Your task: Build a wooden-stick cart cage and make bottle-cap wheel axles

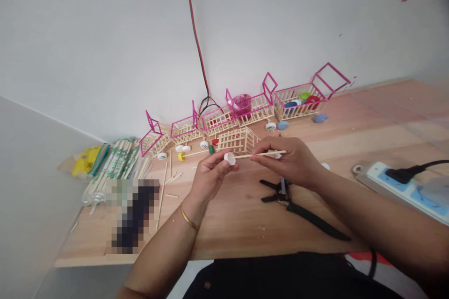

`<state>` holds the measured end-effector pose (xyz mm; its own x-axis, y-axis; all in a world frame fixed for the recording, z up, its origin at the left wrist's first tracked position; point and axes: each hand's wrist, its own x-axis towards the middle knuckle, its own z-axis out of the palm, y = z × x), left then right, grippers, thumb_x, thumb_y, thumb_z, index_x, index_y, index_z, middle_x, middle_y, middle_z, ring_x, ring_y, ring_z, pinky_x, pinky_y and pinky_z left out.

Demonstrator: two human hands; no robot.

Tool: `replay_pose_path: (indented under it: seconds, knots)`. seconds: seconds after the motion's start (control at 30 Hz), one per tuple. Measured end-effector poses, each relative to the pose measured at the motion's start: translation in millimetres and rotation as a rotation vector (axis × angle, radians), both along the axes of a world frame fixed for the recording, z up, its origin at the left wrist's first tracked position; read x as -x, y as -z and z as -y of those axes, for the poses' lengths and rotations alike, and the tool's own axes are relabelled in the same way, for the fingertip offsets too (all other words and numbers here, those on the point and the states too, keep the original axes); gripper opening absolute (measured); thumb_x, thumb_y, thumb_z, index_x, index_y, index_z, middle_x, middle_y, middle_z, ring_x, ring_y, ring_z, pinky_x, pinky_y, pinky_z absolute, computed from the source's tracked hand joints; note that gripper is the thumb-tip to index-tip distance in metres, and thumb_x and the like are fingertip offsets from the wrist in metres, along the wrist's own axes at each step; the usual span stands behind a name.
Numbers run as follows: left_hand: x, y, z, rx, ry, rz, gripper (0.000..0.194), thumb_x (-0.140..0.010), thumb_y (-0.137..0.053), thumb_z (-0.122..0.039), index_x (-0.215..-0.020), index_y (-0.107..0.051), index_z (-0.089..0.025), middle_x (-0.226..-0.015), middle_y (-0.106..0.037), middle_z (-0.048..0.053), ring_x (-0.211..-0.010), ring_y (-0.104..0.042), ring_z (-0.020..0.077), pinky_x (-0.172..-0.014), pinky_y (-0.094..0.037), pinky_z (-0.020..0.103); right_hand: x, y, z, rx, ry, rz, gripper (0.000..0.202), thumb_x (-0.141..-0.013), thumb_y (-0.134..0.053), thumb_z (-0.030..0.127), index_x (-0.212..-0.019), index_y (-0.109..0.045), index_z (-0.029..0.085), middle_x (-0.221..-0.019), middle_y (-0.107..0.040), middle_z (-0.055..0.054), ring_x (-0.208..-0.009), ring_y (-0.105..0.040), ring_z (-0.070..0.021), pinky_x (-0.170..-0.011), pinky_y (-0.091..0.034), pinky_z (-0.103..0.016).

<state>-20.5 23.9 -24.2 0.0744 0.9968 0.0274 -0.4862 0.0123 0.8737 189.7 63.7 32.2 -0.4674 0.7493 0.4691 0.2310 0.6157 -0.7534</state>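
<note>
Between the thumb and fingers of my left hand (210, 175) is a white bottle cap (229, 158), its hollow side partly facing me. My right hand (293, 159) pinches a thin wooden stick (264, 154), whose left end meets the cap; whether it is fixed there I cannot tell. Just behind my hands stands a small unpainted stick frame (233, 140). Below my right hand lies a pair of dark-handled cutting pliers (284, 194) on the wooden table (231, 224).
Several small stick carts with magenta trim (219, 121) line the wall, one holding coloured caps (305, 103). A magenta cup (242, 104) stands among them. Bundled sticks (114, 163) lie left, near loose stick pieces (171, 195). A power strip (403, 191) sits right.
</note>
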Motion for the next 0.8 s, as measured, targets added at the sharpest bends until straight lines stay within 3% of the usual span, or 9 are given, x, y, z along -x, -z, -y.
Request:
replay_pose_path:
  seconds: [0.4, 0.8]
  knots:
    - [-1.4, -1.7, 0.4, 0.033, 0.007, -0.025, 0.031, -0.07, -0.076, -0.026, -0.1, -0.072, -0.019, -0.084, -0.068, 0.003, -0.068, -0.064, 0.013, -0.071, -0.053, 0.03, -1.9, 0.8, -0.9, -0.107, -0.05, 0.042, 0.012, -0.085, -0.06, 0.026, -0.079, -0.065, 0.017, -0.074, -0.069, -0.002, -0.067, -0.061, -0.0122, -0.061, -0.045, -0.022]
    - [-1.8, -3.5, 2.1, 0.023, 0.016, -0.015, 0.031, -0.07, -0.076, -0.023, -0.101, -0.071, -0.02, -0.085, -0.07, 0.002, -0.071, -0.066, 0.0137, -0.074, -0.053, 0.031, -1.6, -0.3, -1.1, -0.049, -0.036, 0.031, 0.011, -0.084, -0.061, 0.026, -0.079, -0.065, 0.017, -0.072, -0.069, -0.002, -0.065, -0.061, -0.0125, -0.059, -0.044, -0.022]
